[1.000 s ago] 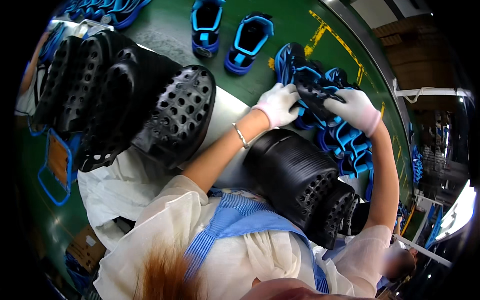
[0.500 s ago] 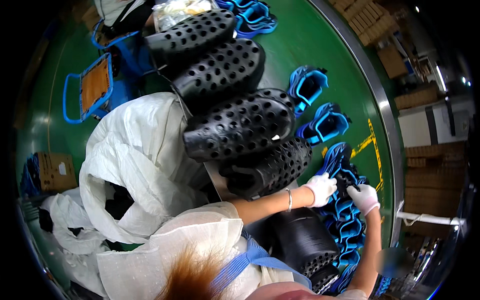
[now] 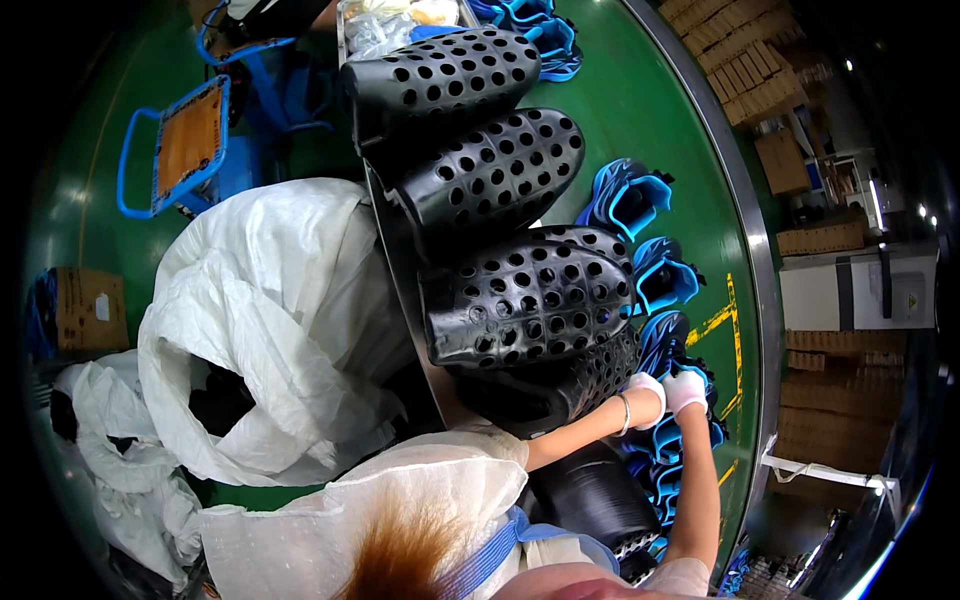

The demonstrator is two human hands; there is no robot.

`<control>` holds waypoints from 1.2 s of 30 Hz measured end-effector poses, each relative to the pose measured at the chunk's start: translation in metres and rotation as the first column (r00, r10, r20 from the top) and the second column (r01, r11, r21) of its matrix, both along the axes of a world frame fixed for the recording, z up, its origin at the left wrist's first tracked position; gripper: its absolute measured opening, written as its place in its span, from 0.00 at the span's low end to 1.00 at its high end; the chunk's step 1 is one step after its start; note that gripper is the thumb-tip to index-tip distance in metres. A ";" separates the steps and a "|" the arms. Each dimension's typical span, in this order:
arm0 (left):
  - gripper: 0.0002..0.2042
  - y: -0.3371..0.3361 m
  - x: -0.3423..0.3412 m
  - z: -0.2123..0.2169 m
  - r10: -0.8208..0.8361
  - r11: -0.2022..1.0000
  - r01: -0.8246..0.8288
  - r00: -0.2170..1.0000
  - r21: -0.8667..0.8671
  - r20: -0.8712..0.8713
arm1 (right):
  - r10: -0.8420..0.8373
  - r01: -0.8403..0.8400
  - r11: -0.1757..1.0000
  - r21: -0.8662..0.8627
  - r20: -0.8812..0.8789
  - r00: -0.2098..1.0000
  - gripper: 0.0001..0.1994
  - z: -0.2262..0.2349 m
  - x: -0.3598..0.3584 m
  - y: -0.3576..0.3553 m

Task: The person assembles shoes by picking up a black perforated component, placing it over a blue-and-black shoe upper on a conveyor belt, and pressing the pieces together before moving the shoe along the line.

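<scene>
Both my hands wear white gloves and press close together over a row of blue and black sneakers (image 3: 664, 340) on the right. My left hand (image 3: 647, 399), with a bangle at its wrist, is curled closed against the sneakers. Touching or almost touching it, my right hand (image 3: 685, 391) is also curled closed. The backs of the gloves hide the fingertips and whatever is between them. Further along the row stand two sneakers with bright blue linings, a nearer sneaker (image 3: 667, 281) and a farther sneaker (image 3: 630, 200). More sneakers (image 3: 672, 440) lie partly under my right forearm.
Large black perforated moulded shells (image 3: 530, 300) line the left side of the sneakers, along a metal edge (image 3: 405, 290). A big white sack (image 3: 270, 300) bulges beside them. A blue-framed chair (image 3: 190, 140) stands at upper left. A metal rail (image 3: 745, 210) borders the green surface at right.
My hands have come together and curled inward over the sneakers. The whole view has shifted, so the shells and sneakers appear lower in it.
</scene>
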State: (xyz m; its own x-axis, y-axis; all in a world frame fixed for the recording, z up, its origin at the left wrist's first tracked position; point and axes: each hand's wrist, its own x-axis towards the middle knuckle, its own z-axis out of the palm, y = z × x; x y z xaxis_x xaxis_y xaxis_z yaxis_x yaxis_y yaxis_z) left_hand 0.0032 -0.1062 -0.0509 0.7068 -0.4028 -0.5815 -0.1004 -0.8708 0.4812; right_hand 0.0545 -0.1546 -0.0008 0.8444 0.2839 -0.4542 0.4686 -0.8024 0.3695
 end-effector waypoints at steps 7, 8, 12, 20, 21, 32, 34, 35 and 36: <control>0.14 0.031 -0.034 0.026 0.208 0.965 -0.170 0.960 -0.197 0.189 | -0.051 0.058 0.996 -0.060 0.125 0.991 0.19 0.031 -0.026 0.027; 0.13 0.030 -0.033 0.025 0.199 0.969 -0.163 0.961 -0.187 0.193 | -0.040 0.047 0.998 -0.049 0.137 0.990 0.19 0.028 -0.023 0.026; 0.14 0.023 -0.019 0.011 0.221 0.967 -0.204 0.970 -0.155 0.104 | 0.036 -0.046 0.997 0.058 0.157 0.987 0.16 0.009 -0.011 0.025; 0.13 0.027 -0.032 0.017 0.197 0.976 -0.182 0.971 -0.116 0.135 | 0.036 -0.051 0.993 0.109 0.135 0.990 0.16 0.009 -0.023 0.014; 0.13 0.026 -0.032 0.015 0.200 0.977 -0.185 0.967 -0.106 0.156 | 0.023 -0.037 0.994 0.099 0.140 0.990 0.15 0.002 -0.018 0.012; 0.16 0.063 -0.047 0.025 0.341 0.940 -0.330 0.903 -0.084 0.262 | 0.161 -0.163 0.787 0.595 0.057 0.985 0.16 0.091 -0.081 -0.016; 0.17 0.075 -0.045 0.026 0.302 0.952 -0.303 0.918 -0.037 0.256 | 0.059 -0.056 0.774 0.631 0.015 0.998 0.15 0.135 -0.122 -0.031; 0.18 0.078 -0.043 0.021 0.316 0.946 -0.322 0.882 -0.043 0.351 | 0.084 -0.112 0.742 0.661 0.075 0.994 0.15 0.149 -0.139 -0.044; 0.20 0.079 -0.041 0.016 0.327 0.939 -0.339 0.836 -0.054 0.441 | 0.106 -0.164 0.723 0.671 0.126 0.986 0.14 0.160 -0.156 -0.063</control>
State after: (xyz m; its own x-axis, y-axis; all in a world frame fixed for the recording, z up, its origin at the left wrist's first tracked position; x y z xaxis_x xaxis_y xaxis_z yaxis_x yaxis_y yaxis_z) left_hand -0.0375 -0.0271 -0.0352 0.9784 -0.0870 -0.1877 0.0031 -0.9010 0.4337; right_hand -0.1019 -0.2174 0.1593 0.7955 0.6050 -0.0347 0.5861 -0.7828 -0.2091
